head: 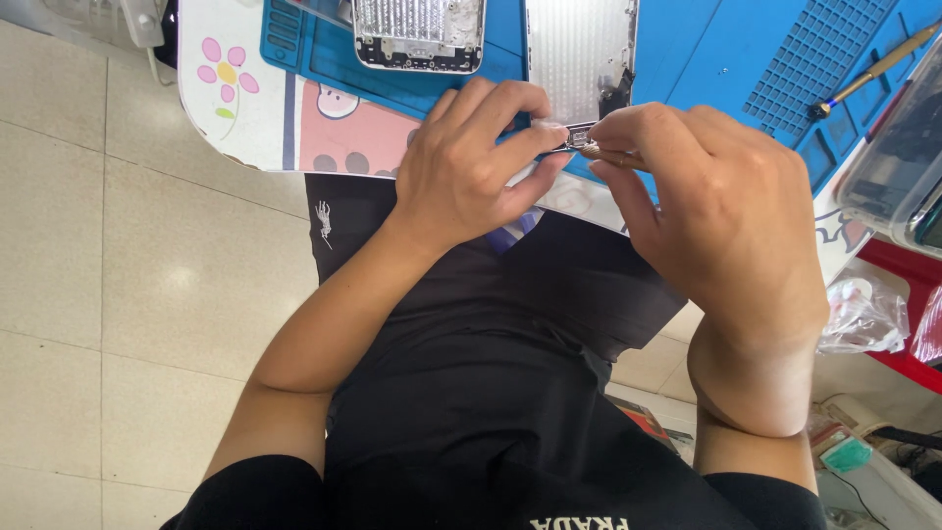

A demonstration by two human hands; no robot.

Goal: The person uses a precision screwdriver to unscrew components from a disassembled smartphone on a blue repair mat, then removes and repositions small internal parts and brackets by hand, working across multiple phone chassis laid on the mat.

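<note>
**Two hands meet over one tiny part**

We pinch a small metal part (577,138) between left hand (469,162) and right hand (716,211), close above the blue mat (706,49), so fingertips steady it beside the opened phone shell (579,49).

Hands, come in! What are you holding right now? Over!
Left hand and right hand pinching one tiny metal part together. Held over edge of blue mat. Phone shells just behind; nothing in the way.
</note>
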